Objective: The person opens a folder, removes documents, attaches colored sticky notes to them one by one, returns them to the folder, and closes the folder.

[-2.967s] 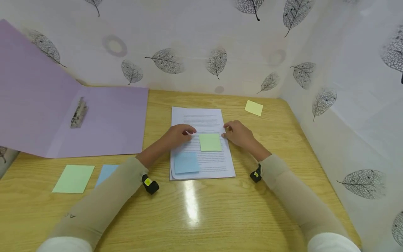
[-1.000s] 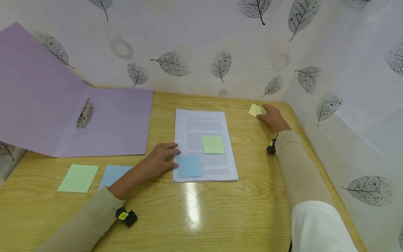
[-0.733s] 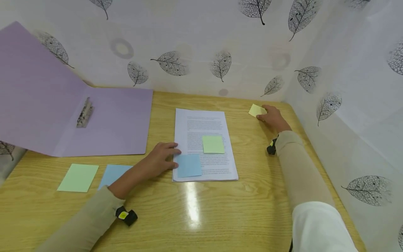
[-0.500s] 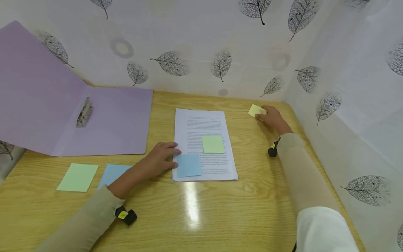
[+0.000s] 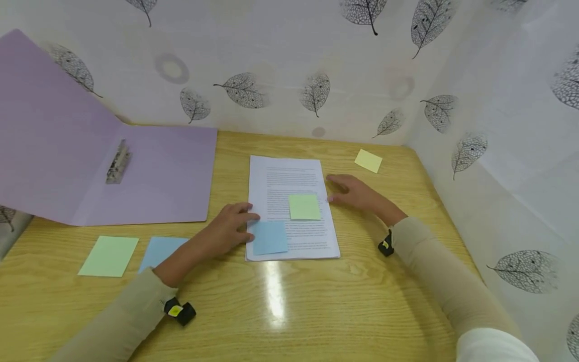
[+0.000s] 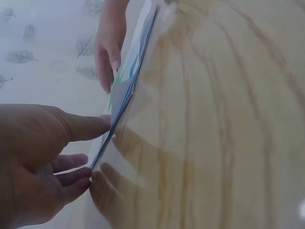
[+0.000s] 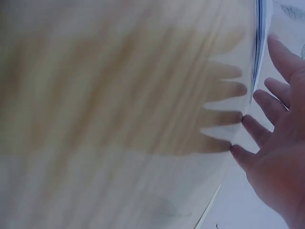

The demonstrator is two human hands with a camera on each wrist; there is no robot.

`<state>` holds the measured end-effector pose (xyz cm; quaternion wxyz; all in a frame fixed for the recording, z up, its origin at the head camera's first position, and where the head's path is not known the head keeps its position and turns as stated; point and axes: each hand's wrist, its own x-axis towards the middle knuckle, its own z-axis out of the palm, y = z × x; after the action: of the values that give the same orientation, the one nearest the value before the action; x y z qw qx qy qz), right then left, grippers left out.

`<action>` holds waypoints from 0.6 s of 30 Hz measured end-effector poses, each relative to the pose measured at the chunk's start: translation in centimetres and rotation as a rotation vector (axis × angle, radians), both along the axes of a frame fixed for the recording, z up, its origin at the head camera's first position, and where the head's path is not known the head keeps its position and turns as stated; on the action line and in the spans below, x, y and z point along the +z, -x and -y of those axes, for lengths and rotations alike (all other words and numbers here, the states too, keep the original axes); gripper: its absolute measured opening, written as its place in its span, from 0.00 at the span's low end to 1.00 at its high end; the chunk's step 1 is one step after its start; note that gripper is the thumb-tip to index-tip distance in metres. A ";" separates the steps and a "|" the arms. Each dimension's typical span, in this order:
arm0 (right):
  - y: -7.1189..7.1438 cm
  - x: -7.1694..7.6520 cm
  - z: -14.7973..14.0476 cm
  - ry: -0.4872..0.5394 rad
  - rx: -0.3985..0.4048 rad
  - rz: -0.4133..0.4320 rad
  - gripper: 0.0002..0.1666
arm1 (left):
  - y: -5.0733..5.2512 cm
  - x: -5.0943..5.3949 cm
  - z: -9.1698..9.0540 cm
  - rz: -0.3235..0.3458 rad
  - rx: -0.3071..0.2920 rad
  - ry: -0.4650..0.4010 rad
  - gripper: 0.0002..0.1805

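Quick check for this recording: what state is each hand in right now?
Left hand: open, touching the left edge of the paper stack.
Right hand: open, holding nothing, at the stack's right edge.

two green notes (image 5: 305,207), two blue notes (image 5: 270,238); one each: yellow note (image 5: 368,161), folder (image 5: 172,176), paper stack (image 5: 291,178)

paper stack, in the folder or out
Out: the paper stack lies on the table, a visible gap between it and the open purple folder.

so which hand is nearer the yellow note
Right hand, below-left of the yellow note in the head view; the left hand is at the left edge of the paper stack.
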<state>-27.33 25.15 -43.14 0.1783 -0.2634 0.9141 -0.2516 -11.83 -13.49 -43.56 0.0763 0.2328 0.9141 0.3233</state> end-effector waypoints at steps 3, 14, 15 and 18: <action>-0.8 0.0 0.6 -0.036 0.031 -0.010 0.46 | -0.1 0.0 -0.6 -0.044 -0.024 0.003 0.24; -1.6 0.4 1.0 -0.094 0.024 -0.005 0.42 | -1.4 0.5 -3.0 0.007 -0.180 0.083 0.29; -1.6 0.4 1.0 -0.097 0.023 -0.002 0.42 | -1.6 0.5 -3.1 0.018 -0.178 0.091 0.31; -1.6 0.5 1.1 -0.101 0.020 0.007 0.42 | -1.9 0.8 -3.4 0.010 -0.174 0.113 0.32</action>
<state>-25.71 24.09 -42.65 0.1971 -0.2623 0.9223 -0.2042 -9.97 -10.07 -42.81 0.1215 0.3051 0.9067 0.2646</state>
